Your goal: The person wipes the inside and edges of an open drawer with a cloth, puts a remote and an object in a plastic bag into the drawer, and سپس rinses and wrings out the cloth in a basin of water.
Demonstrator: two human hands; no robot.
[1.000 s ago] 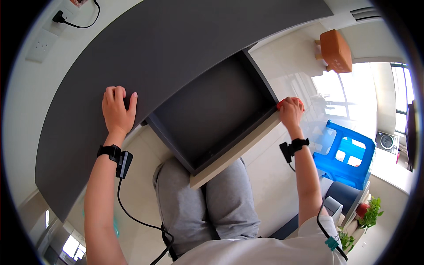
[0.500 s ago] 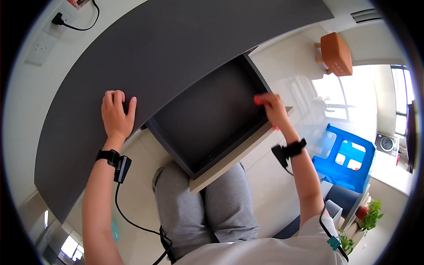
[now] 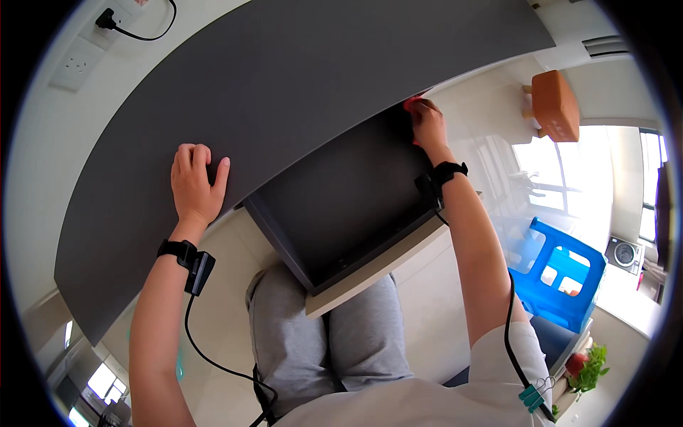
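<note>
The left hand (image 3: 196, 183) lies flat and released on the dark table (image 3: 284, 92). The right hand (image 3: 427, 122) pinches a small red object (image 3: 413, 104) at the open drawer's (image 3: 348, 206) back corner; best keep that grip firm and lift straight.

1. A pale wall (image 3: 43, 128) runs along the upper left, bearing a white wall socket (image 3: 77, 64) and, above it, a black plug with its cable (image 3: 135, 27).
2. The floor (image 3: 434, 320) is light and glossy.
3. A small brown wooden stool (image 3: 555, 105) stands at the upper right.
4. A blue plastic stool (image 3: 551, 274) stands on the floor at the right.
5. Bright daylight comes through large windows (image 3: 590, 178) on the right.
6. A green potted plant (image 3: 589, 368) sits at the lower right.
</note>
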